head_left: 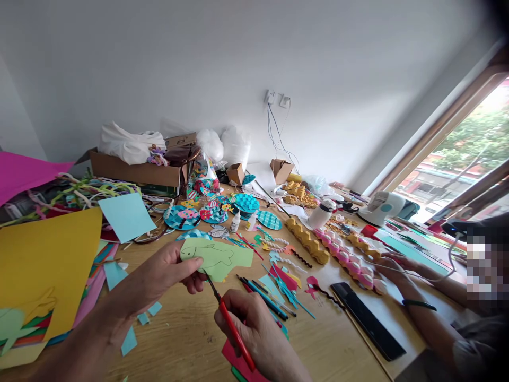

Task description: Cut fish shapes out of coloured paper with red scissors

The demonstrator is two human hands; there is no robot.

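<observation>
My left hand point(181, 265) pinches the left end of a green paper point(242, 257) with a fish outline drawn on it, thumb on top near the fish's head. Red-handled scissors point(234, 329) are gripped in my right hand point(254, 326), lower and to the right. Their dark blades point up and left, and the tips meet the paper's lower edge beside my left fingers. Just right of the paper lie several pens point(266, 300) and thin blue paper strips point(288, 292).
Yellow paper point(75, 254) and blue scraps point(129, 340) lie left. Behind are blue paper plates point(181, 216) and glue bottles point(235, 222). Egg-carton strips point(308, 244) and a black phone point(368, 321) lie right, near another person's hands point(392, 265). A cardboard box point(135, 174) stands at the back.
</observation>
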